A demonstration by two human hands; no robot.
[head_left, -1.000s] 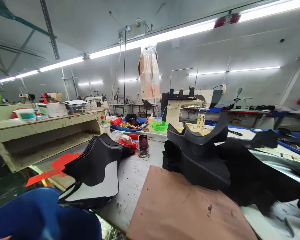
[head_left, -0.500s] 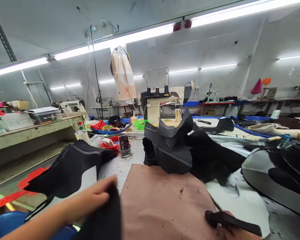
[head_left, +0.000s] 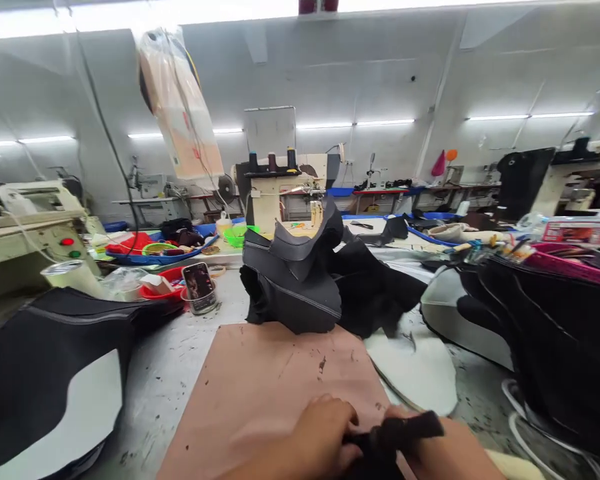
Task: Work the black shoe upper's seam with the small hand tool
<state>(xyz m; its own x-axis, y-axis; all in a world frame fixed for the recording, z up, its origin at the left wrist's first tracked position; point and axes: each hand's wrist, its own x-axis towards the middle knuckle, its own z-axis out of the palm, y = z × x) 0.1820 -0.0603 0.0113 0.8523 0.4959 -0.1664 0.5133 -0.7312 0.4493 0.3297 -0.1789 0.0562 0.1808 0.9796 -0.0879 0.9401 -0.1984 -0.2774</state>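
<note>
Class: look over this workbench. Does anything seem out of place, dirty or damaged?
Yes. The brown mat carries dark stains near its middle, and a phone stands upright in a small clear cup beside the red tray, an odd holder.

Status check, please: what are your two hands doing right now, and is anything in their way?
Left hand and right hand both gripping a black strip. Over the brown mat. Black pile sits beyond, apart.

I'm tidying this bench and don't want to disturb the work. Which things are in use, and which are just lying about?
In use:
- black piece, gripped by left hand and right hand
- brown mat beneath them

Lying about:
- black stack behind the mat
- phone in a cup
- white cut piece
- green basket
</note>
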